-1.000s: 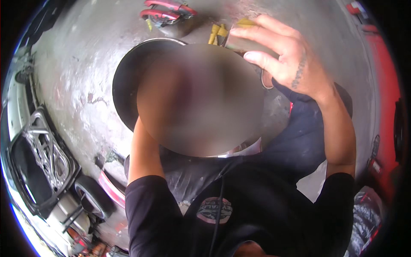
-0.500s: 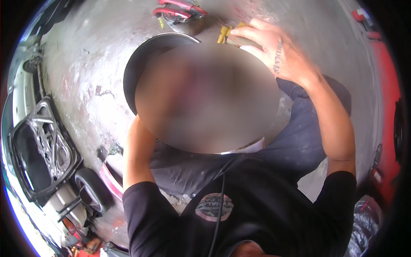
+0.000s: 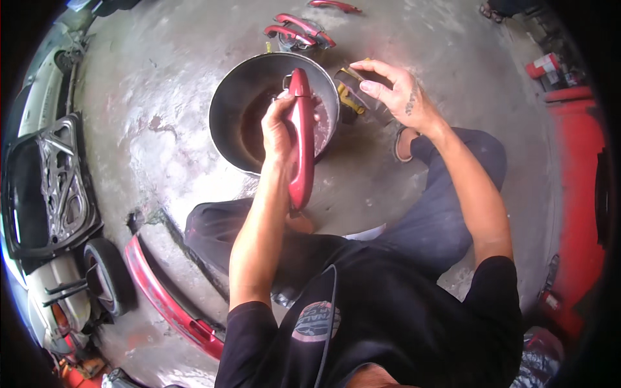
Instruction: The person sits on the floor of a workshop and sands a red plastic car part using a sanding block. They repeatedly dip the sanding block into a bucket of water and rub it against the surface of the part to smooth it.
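Observation:
My left hand (image 3: pixel 276 132) grips a glossy red car door handle (image 3: pixel 300 139), held lengthwise over a dark metal basin (image 3: pixel 226 126) with reddish-brown liquid inside. My right hand (image 3: pixel 407 100), fingers curled, has a dull grey flat piece (image 3: pixel 349 79) between thumb and fingers at the basin's right side. Yellow pieces (image 3: pixel 352 103), too indistinct to name, lie beneath it.
More red handles (image 3: pixel 291 32) rest beyond the basin. At left are a black car panel (image 3: pixel 26 187), a tyre (image 3: pixel 113 284) and a long red trim piece (image 3: pixel 168 304). A red object (image 3: pixel 576 194), perhaps bodywork, lines the right side, near a red-and-white can (image 3: pixel 541 66).
The view has shifted, showing more floor ahead. My right hand has come nearer the basin. The middle, blurred out in both earlier frames, now shows the handle in my left hand.

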Demonstrator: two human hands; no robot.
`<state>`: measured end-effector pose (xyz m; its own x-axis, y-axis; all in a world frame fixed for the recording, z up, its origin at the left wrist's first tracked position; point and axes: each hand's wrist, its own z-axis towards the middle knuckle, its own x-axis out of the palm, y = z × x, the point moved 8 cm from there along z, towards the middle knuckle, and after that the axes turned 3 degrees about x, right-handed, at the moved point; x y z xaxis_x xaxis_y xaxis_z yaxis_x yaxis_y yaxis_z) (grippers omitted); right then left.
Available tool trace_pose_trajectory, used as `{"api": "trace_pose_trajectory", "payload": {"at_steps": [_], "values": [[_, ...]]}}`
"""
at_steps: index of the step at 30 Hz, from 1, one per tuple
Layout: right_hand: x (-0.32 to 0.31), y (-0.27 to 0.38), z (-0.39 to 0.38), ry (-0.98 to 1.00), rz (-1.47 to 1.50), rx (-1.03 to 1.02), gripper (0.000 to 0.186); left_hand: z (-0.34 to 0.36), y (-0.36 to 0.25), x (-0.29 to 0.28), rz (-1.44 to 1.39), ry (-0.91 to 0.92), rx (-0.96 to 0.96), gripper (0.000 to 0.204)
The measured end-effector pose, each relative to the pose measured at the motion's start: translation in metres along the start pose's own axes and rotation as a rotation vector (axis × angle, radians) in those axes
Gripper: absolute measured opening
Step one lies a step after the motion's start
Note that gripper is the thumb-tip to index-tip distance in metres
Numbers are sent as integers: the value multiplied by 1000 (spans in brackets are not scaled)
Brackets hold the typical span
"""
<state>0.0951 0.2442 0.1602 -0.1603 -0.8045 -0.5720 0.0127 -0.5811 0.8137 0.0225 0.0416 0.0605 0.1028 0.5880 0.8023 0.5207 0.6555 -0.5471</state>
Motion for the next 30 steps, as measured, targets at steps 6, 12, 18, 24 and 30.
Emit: {"api": "trace_pose_trajectory", "payload": {"at_steps": [6, 12, 18, 24, 30], "values": [[14, -1, -5, -63, 148, 18, 43, -1, 23, 12, -124, 81, -18, 32], [19, -8, -10, -143, 113, 70, 45, 14, 29, 1, -1, 43, 80, 30], [23, -15, -10, -167, 37, 12, 43, 16, 37, -2, -29, -57, 23, 37], [24, -5, -4, -216, -235, -155, 39, 33, 51, -16, 29, -84, 87, 37], [19, -7, 0, -218, -297, -222, 40, 41, 69, -28, -162, -157, -54, 35]]}}
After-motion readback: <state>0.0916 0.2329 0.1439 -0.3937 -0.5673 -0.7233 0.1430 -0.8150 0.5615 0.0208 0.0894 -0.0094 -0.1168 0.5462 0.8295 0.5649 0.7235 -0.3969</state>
